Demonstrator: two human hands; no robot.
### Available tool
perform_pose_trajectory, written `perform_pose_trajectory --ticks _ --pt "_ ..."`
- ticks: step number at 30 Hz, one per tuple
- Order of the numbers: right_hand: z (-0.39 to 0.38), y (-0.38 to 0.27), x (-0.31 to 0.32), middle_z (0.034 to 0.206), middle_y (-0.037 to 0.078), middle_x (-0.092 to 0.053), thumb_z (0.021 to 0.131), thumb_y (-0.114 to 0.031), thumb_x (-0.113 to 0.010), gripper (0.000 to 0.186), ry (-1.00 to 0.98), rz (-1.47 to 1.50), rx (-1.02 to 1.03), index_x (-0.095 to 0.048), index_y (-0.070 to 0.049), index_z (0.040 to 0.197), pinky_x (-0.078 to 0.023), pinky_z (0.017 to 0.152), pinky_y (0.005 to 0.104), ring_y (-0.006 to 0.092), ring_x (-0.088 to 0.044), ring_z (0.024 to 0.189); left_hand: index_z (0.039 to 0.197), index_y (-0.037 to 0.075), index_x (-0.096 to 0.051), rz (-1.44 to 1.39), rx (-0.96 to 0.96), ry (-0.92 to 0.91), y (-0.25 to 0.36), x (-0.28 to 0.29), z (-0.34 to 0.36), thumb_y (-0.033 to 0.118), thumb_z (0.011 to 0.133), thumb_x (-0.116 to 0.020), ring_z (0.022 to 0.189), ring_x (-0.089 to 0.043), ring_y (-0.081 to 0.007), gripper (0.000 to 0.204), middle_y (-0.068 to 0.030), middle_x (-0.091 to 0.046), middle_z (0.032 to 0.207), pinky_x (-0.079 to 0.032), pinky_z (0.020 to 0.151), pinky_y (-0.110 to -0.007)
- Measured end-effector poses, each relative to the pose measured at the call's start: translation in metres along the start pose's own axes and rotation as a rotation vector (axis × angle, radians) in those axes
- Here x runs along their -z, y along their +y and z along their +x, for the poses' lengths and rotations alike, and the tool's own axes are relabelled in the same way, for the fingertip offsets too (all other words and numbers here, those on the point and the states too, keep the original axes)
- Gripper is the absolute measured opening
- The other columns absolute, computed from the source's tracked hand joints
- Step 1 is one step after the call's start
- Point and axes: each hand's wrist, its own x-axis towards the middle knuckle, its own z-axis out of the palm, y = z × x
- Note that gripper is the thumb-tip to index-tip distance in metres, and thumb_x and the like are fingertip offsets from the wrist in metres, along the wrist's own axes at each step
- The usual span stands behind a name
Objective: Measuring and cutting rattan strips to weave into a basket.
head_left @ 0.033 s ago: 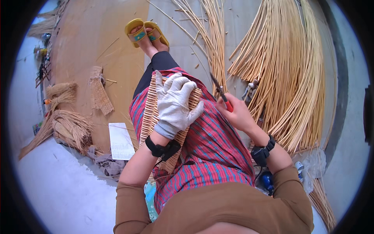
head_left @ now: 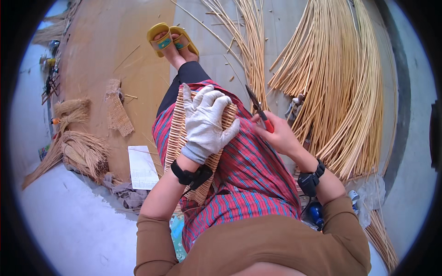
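1. Woven panel (head_left: pixel 176 135): lies on the lap, over red checked cloth (head_left: pixel 251 179), long and tapering toward the near end.
2. Left hand (head_left: pixel 206 122), white-gloved: open, palm down over the panel's far half, fingers spread, thumb out to the right. Panel directly beneath, touching.
3. Right hand (head_left: pixel 280 133), bare: closed round the red handle of a cutting tool (head_left: pixel 255 102), dark blade end pointing far and left. Panel to its left, apart.
4. Handling, judged: panel light, fairly stiff, dry, little slip; weave edges may snag or fray. Best hold: flat across the ribs or by the long edges. Tool: firm, rigid; take by handle only.
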Motion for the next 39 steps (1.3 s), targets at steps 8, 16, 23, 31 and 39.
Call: perform_pose_trajectory --ticks 8,16,23,31,39 --pt "-0.012 -0.04 -0.019 0.079 -0.001 -0.06 0.101 -0.023 -0.065 0.048 -0.091 0.615 -0.073 -0.052 -0.002 0.142 -0.045 0.064 0.0269 0.0086 -0.058 0.071 0.161 0.003 -0.032 0.208 0.292 -0.237 0.052 0.043 -0.09 0.043 0.08 -0.083 0.153 -0.026 -0.0473 0.104 -0.0281 -0.033 0.162 -0.014 0.127 -0.058" --pt "-0.047 -0.045 -0.068 0.079 0.001 -0.058 0.092 -0.018 -0.073 0.028 0.064 0.085 0.196 -0.062 -0.005 0.115 -0.048 0.074 0.0301 0.0117 -0.055 0.075 0.135 0.001 -0.062 -0.119 0.625 0.076 0.002 0.149 -0.166 0.004 0.094 -0.066 0.113 -0.07 -0.0334 0.041 -0.02 -0.069 0.128 -0.055 0.097 -0.037" --pt "-0.058 -0.062 -0.078 0.08 0.003 -0.062 0.092 -0.017 -0.074 0.03 0.078 -0.064 0.219 -0.063 -0.006 0.118 -0.049 0.073 0.0309 0.0123 -0.06 0.075 0.138 0.008 -0.06 -1.428 0.297 1.113 -0.019 0.192 -0.185 0.002 0.099 -0.067 0.107 -0.069 -0.0227 0.04 -0.0068 -0.068 0.127 -0.057 0.093 -0.039" --pt "-0.088 -0.086 -0.087 0.088 0.011 -0.065 0.092 -0.026 -0.076 0.035 0.045 -0.184 0.294 -0.062 -0.005 0.117 -0.051 0.08 0.0402 0.028 -0.065 0.085 0.144 0.002 -0.051 -2.225 0.187 0.979 0.005 0.082 -0.17 0.007 0.104 -0.059 0.129 -0.063 -0.032 0.041 -0.0171 -0.062 0.142 -0.053 0.113 -0.049" --pt "-0.09 -0.096 -0.085 0.101 0.016 -0.063 0.09 -0.031 -0.079 0.054 0.182 -0.259 0.346 -0.056 -0.005 0.132 -0.05 0.087 0.0425 0.0336 -0.062 0.094 0.144 0.003 -0.052 -2.225 0.392 0.969 0.01 0.069 -0.178 0.008 0.103 -0.063 0.126 -0.065 -0.0312 0.043 -0.0171 -0.063 0.14 -0.06 0.105 -0.046"
